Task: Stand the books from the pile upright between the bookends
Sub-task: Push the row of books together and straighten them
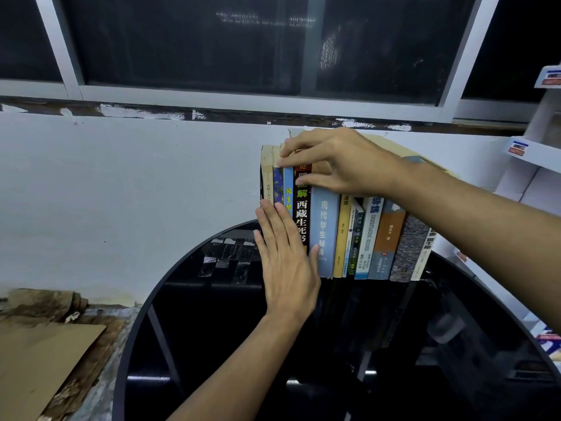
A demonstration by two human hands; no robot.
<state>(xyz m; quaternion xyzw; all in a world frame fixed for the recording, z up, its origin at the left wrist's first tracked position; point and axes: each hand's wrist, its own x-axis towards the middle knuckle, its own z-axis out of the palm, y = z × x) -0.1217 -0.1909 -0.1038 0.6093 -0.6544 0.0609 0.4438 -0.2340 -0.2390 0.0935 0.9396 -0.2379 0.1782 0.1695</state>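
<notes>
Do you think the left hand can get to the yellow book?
Probably yes. The left hand lies flat on the spines nearby, and the yellow book stands just past the pale blue book, its lower spine uncovered.

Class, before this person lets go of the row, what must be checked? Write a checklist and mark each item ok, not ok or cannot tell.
1. The books stand on the table, spines outward: ok.
2. Row packed tight: not ok; a dark gap shows beside the green book near its top.
3. The left hand lies flat against the spines at the left end: ok.
4. The right hand has a grip over the tops of the left books: ok.
5. Both bookends in place: cannot tell; neither shows clearly, and the right end is behind the arm.
6. The pile used up: cannot tell; none is in view.
</notes>
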